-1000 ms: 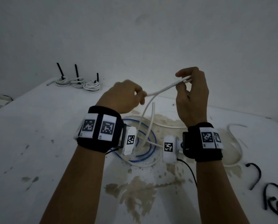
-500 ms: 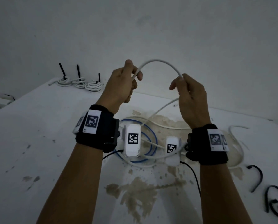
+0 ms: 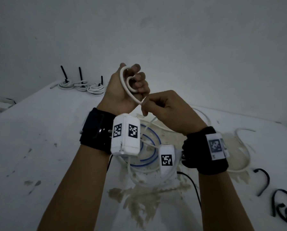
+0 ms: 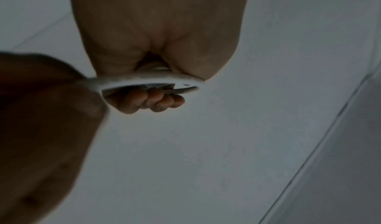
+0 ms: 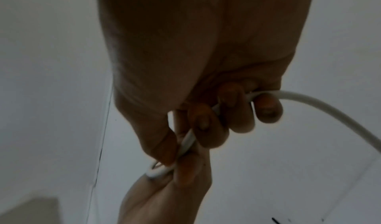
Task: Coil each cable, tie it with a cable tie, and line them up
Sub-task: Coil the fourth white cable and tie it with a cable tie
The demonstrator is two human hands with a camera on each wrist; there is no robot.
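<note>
- Head view: left hand raised over the worktop middle, fingers curled round a small first loop of the white cable.
- Right hand touching the left, fingers clenched on the same cable, feeding it in.
- Cable tail drops to the loose cables below.
- Three tied coils at the far left corner; black cable ties at the near right edge.
- Risk: the stiff loop may spring open if the left grip loosens; the tail may snag in the pile.

I'm looking at a bare work room. Plain white wall, and a stained white counter strewn with cables.
</note>
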